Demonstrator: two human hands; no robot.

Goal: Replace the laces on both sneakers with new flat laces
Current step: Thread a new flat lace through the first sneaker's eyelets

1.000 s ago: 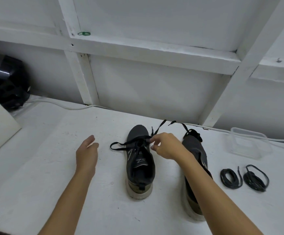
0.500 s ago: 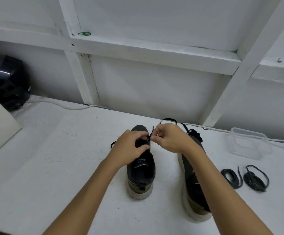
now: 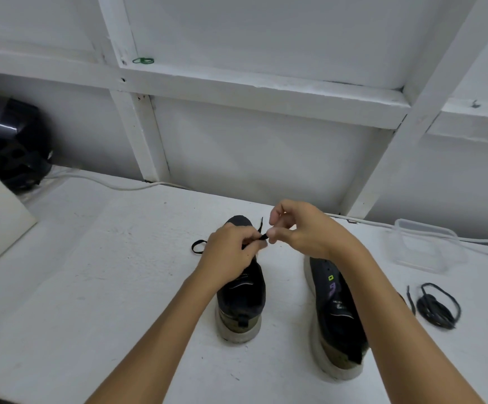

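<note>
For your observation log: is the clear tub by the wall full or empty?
Empty. Through the tub only the white table shows, and no lid is on it.

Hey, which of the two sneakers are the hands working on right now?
The left sneaker. Both hands, left and right, pinch a black lace above its front. The right sneaker stands untouched beside it, under the right forearm.

My left hand and right hand, each shown with its forearm. Both hands are bare: no glove, ring or watch. Both forearms are uncovered from the wrist back to the lower edge of view; no sleeve shows. Fingernails are short.
</note>
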